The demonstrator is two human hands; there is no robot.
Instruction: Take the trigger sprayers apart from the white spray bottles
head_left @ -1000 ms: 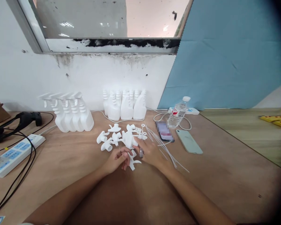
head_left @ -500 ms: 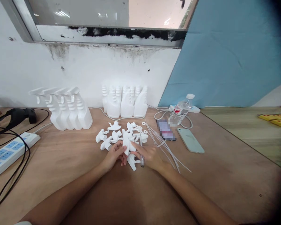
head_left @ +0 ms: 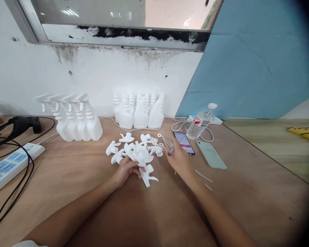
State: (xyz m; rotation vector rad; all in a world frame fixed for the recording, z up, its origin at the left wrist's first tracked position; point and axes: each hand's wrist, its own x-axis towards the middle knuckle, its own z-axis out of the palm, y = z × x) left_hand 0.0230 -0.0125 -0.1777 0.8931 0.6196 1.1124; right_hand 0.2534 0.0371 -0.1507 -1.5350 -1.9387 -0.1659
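Observation:
My left hand [head_left: 127, 171] is closed on a white spray head [head_left: 141, 156], held over a pile of similar white heads. One loose spray head [head_left: 147, 175] lies just below it. To the right, my right hand [head_left: 179, 157] is over the thin white tubes [head_left: 167, 141], its fingers bent around a small clear piece [head_left: 171, 150] that is hard to make out. White washers [head_left: 159, 135] lie between the pile and the tubes.
Capped spray bottles [head_left: 78, 125] stand at the left, and bottles without heads [head_left: 140, 113] stand by the wall. Two phones [head_left: 211, 155] and a clear water bottle [head_left: 201, 121] are at the right. A power strip [head_left: 14, 166], black cables and a headset [head_left: 22, 128] occupy the far left.
My right hand has left the spray head and moved right, over the tubes. The spray head in my left hand has turned, its trigger side now facing right.

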